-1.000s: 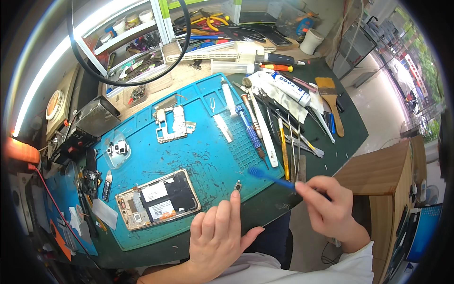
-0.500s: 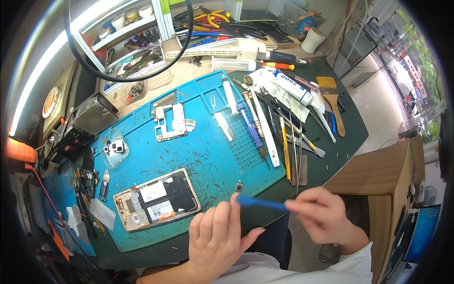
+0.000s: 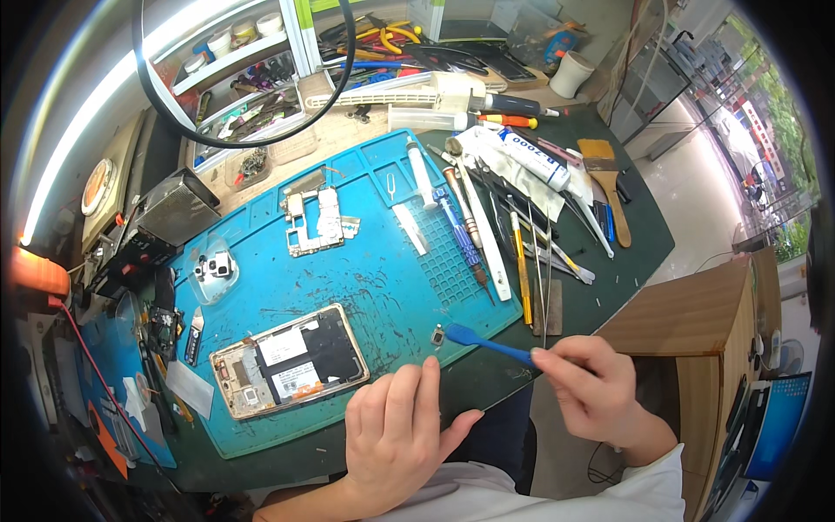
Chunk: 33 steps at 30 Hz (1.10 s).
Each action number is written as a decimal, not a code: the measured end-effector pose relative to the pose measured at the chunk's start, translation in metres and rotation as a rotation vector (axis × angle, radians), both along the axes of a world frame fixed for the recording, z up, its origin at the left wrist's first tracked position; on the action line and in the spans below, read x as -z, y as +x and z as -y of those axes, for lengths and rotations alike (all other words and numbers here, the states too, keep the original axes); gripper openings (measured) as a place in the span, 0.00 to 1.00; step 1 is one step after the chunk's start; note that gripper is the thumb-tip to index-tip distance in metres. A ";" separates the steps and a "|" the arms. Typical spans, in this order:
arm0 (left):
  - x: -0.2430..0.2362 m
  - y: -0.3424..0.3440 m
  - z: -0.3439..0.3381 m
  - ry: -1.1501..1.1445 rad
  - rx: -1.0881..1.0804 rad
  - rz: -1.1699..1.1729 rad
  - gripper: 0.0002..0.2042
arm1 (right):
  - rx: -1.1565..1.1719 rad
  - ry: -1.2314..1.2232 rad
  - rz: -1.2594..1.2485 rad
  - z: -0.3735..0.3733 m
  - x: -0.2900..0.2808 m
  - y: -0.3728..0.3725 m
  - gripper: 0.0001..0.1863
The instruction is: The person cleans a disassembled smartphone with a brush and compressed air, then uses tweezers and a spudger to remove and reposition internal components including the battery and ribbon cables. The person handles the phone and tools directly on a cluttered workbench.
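Note:
In my right hand [image 3: 596,387] is a blue plastic pry tool [image 3: 496,348], pinched between thumb and fingers by its end. Its flat tip lies just right of a small grey-silver part [image 3: 437,335], which resembles a phone camera module, on the blue mat [image 3: 383,287]. Whether tip and part touch, I cannot tell. My left hand [image 3: 396,431] lies palm down at the mat's near edge, holding nothing, its fingers stretched and its thumb out to the right. The index fingertip points just below the part. Left of this hand lies an opened phone housing [image 3: 322,339].
A phone logic board [image 3: 326,217] lies at the mat's upper middle. Small black-and-white parts fill a clear dish [image 3: 211,272] at left. Screwdrivers, tweezers, a glue tube [image 3: 535,161] and a brush [image 3: 600,165] crowd the right. A wooden cabinet [image 3: 678,309] stands beside the bench.
The pry tool's flat tip has moved away from my left index fingertip, up and slightly right, to beside the small part. My left hand has stayed nearly still.

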<state>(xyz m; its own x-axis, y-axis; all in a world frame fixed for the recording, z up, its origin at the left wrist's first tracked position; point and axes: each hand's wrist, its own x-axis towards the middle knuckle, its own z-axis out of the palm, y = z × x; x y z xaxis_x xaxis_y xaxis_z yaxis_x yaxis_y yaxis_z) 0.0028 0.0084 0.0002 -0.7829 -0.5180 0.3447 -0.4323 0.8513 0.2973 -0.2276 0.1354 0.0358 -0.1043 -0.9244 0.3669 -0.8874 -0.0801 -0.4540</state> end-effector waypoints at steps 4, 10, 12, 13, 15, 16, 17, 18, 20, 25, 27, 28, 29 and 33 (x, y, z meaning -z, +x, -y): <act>-0.001 -0.002 0.000 0.027 -0.009 -0.026 0.35 | -0.019 0.046 -0.050 0.002 0.008 0.006 0.29; 0.004 0.001 0.001 0.064 -0.004 -0.101 0.36 | -0.076 0.083 0.124 0.000 -0.003 0.000 0.27; 0.004 0.001 0.001 0.073 0.002 -0.098 0.37 | -0.020 0.033 0.076 -0.001 0.000 -0.001 0.26; 0.003 0.000 0.001 0.075 -0.001 -0.086 0.37 | 0.001 0.015 0.048 0.001 0.001 0.000 0.26; -0.001 -0.002 0.002 0.078 -0.010 -0.060 0.37 | 0.024 -0.005 0.010 0.002 0.002 0.001 0.26; -0.003 -0.002 0.001 0.081 -0.015 -0.059 0.37 | 0.026 -0.008 0.001 0.002 0.003 0.001 0.26; -0.004 -0.002 0.001 0.084 -0.019 -0.057 0.37 | 0.028 -0.010 -0.008 0.002 0.004 0.002 0.26; -0.005 -0.002 0.001 0.086 -0.023 -0.055 0.37 | 0.029 -0.012 -0.003 0.002 0.004 0.002 0.26; -0.002 0.001 0.004 0.127 -0.024 -0.124 0.34 | 0.032 -0.015 0.008 0.002 0.005 0.003 0.26; 0.000 -0.001 0.009 0.100 -0.073 -0.209 0.25 | 0.023 0.015 0.026 0.001 0.006 0.005 0.26; -0.004 -0.004 0.016 0.084 -0.086 -0.208 0.23 | 0.020 0.027 0.038 0.000 0.007 0.007 0.26; -0.006 -0.009 0.018 0.084 -0.083 -0.202 0.23 | 0.027 0.031 0.037 -0.002 0.007 0.008 0.26; -0.008 -0.015 0.020 0.085 -0.079 -0.195 0.23 | 0.036 0.036 0.034 -0.004 0.007 0.008 0.26; -0.011 -0.026 0.020 0.080 -0.102 -0.220 0.17 | 0.078 0.022 0.019 -0.013 0.002 0.008 0.26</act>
<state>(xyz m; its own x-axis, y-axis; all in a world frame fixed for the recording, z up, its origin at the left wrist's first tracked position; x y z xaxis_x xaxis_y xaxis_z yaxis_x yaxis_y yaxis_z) -0.0237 -0.0118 0.0115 -0.6353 -0.6230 0.4563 -0.4324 0.7765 0.4583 -0.2193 0.1480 0.0341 -0.1835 -0.9208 0.3441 -0.8816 -0.0007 -0.4721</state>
